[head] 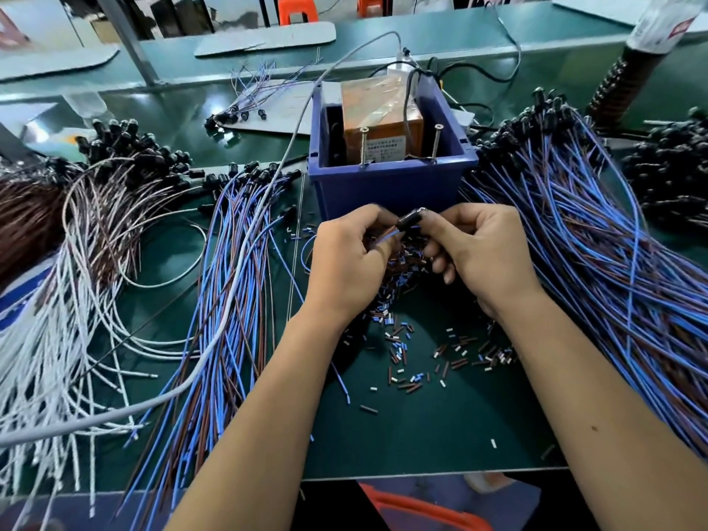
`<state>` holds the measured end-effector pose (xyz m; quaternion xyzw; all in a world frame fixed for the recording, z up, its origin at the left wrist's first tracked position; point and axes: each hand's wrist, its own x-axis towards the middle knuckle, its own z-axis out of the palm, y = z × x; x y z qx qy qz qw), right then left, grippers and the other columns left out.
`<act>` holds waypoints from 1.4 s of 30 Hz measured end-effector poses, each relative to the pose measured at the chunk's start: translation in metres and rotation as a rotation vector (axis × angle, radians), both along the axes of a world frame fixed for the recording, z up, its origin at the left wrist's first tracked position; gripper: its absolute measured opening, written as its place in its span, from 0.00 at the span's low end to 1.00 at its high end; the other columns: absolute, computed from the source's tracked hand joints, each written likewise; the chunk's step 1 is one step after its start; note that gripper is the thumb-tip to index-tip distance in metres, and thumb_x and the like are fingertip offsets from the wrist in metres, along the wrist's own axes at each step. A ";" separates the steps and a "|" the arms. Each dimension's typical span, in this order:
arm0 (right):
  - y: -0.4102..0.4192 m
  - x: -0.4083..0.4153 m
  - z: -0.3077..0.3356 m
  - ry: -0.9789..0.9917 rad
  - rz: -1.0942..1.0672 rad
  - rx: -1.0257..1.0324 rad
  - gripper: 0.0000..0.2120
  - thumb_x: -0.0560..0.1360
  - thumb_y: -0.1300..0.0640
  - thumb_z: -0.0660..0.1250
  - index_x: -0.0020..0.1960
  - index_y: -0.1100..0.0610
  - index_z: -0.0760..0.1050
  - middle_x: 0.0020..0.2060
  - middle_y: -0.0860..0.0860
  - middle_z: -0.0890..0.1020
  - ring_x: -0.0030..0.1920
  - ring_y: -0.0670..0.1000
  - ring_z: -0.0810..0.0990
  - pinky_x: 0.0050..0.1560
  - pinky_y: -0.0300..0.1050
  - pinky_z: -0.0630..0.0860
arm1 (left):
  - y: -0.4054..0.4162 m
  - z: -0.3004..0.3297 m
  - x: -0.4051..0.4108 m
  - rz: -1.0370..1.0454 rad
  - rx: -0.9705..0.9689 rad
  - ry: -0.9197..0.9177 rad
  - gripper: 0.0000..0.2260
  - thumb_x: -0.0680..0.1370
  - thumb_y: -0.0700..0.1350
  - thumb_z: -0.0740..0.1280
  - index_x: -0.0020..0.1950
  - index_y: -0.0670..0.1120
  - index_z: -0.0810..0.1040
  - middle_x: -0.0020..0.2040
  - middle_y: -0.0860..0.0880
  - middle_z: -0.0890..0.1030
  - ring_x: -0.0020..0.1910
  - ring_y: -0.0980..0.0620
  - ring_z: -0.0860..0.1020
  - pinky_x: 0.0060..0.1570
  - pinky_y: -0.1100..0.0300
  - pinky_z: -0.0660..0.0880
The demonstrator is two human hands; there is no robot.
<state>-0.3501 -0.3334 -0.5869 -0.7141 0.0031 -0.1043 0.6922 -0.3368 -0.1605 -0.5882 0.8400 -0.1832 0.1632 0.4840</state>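
Above the wire-strewn green bench point(440, 427), fingers point(446, 220) pinch a black-capped wire point(409, 221).

Bin point(390, 185) on the counter point(421, 435), box point(379, 120) inside it, left wire bundle point(230, 285) beside it, right wire bundle point(597, 262) opposite, cut scraps point(406, 354) just before it, left hand point(344, 258) and right hand point(482, 254) above them, capped wire point(408, 223) between both.

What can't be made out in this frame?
Head view:
How the black cap joins its wires: covered by left hand and right hand fingers.
Print on the orange block label: too small.
Blue bin floor: hidden by its front wall.
Blue wire bundle ends: cut off at right edge.
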 end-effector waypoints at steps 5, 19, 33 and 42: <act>-0.001 0.000 0.002 0.010 -0.023 0.042 0.14 0.77 0.51 0.77 0.36 0.55 0.82 0.27 0.54 0.82 0.21 0.48 0.75 0.19 0.38 0.68 | 0.000 0.002 0.001 -0.007 -0.048 0.059 0.08 0.78 0.38 0.72 0.41 0.48 0.81 0.34 0.55 0.82 0.34 0.60 0.79 0.38 0.69 0.71; -0.001 -0.001 0.005 -0.014 0.063 0.053 0.07 0.79 0.58 0.74 0.43 0.57 0.81 0.31 0.53 0.83 0.27 0.49 0.77 0.23 0.39 0.71 | 0.003 0.007 0.002 0.029 -0.119 0.102 0.06 0.78 0.40 0.72 0.42 0.40 0.82 0.31 0.54 0.81 0.33 0.58 0.79 0.39 0.64 0.74; -0.006 -0.001 0.007 -0.047 0.104 -0.039 0.06 0.81 0.57 0.71 0.46 0.56 0.80 0.31 0.50 0.82 0.29 0.48 0.77 0.25 0.38 0.72 | 0.003 0.013 -0.003 -0.030 -0.163 0.091 0.07 0.79 0.40 0.71 0.42 0.39 0.81 0.32 0.49 0.81 0.34 0.47 0.79 0.39 0.52 0.75; -0.009 0.000 0.011 -0.084 0.007 0.111 0.03 0.79 0.60 0.73 0.48 0.56 0.80 0.32 0.49 0.80 0.27 0.46 0.74 0.23 0.38 0.69 | 0.009 0.014 -0.003 -0.033 -0.445 0.146 0.06 0.80 0.39 0.70 0.46 0.39 0.84 0.35 0.46 0.84 0.29 0.60 0.77 0.36 0.69 0.71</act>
